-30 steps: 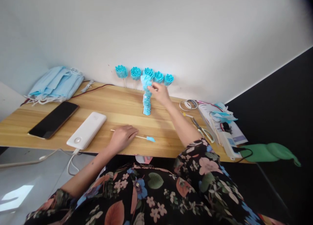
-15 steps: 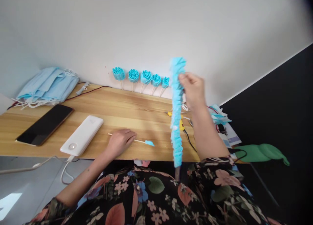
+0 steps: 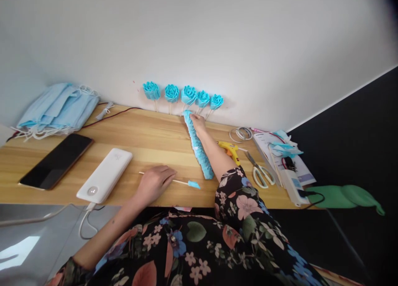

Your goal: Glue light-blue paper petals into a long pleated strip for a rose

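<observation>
A long pleated blue strip point(image 3: 199, 149) with ragged edges stretches from near the back wall toward the front of the table. My right hand point(image 3: 199, 123) pinches it close to its far end, and its near end lies by the forearm. Closer to the front edge, my left hand point(image 3: 157, 182) rests low on the table with its fingers curled over a thin wooden stick. The stick's right end carries a small blue tip point(image 3: 194, 185); part of its middle is hidden under the hand.
Several blue folded flowers point(image 3: 172, 93) on sticks lean against the wall. At left are face masks point(image 3: 59, 110), a phone point(image 3: 57, 161) and a white power bank point(image 3: 105, 174). On the right are a yellow glue gun point(image 3: 229, 147), scissors point(image 3: 258, 170), tape rolls point(image 3: 242, 133) and a power strip point(image 3: 294, 184).
My right hand has carried the strip left and down, from hanging upright in the air to along the tabletop. My left hand stays with the stick.
</observation>
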Demonstrator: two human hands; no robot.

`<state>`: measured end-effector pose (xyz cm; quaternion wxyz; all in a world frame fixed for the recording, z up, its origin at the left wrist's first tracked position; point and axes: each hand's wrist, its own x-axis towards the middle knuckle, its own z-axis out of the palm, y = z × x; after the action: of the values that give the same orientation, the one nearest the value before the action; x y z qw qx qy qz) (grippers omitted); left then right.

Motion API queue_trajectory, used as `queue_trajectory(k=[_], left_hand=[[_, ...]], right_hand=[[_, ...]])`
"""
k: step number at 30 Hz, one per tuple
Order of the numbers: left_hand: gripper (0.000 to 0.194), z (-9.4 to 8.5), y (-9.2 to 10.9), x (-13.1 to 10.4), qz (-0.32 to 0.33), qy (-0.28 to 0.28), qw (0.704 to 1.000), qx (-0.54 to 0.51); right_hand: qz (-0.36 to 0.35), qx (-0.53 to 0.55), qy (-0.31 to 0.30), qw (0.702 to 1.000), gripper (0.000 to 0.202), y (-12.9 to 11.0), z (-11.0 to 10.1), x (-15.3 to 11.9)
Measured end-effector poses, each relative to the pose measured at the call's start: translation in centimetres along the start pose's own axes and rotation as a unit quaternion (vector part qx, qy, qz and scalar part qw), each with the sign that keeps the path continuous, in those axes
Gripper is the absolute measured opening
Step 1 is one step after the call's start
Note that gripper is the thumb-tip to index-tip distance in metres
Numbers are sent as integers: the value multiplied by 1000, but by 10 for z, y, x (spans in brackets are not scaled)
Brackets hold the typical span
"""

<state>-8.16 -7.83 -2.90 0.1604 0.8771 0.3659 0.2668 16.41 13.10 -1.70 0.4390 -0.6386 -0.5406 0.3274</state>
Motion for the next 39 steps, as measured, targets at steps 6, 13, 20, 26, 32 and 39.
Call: queue_trajectory(k=[6,13,20,26,32,39], left_hand=[[33,0,-1,0,6,-5,1000,-7],[34,0,-2,-1,0,-25,999,-24],[37,0,-5,-3,10,-41,997,-64],[37,-11,-7,0,22,-47,988,-147],[52,-37,2,22,-115,26,930,-347],[60,-19,16,94,-178,117,805,-554]], right_hand=[[-7,39,-60,997,25,-18,-12,-31],[-98,155,-58,981,40,-79,-57,-68],[-332,151,150,919,21,-159,-97,-129],[-409,137,331,839,9,-184,-112,-189],[-405,181,323,836,11,-180,-118,-180],[-274,225,94,930,24,-147,-85,-113]])
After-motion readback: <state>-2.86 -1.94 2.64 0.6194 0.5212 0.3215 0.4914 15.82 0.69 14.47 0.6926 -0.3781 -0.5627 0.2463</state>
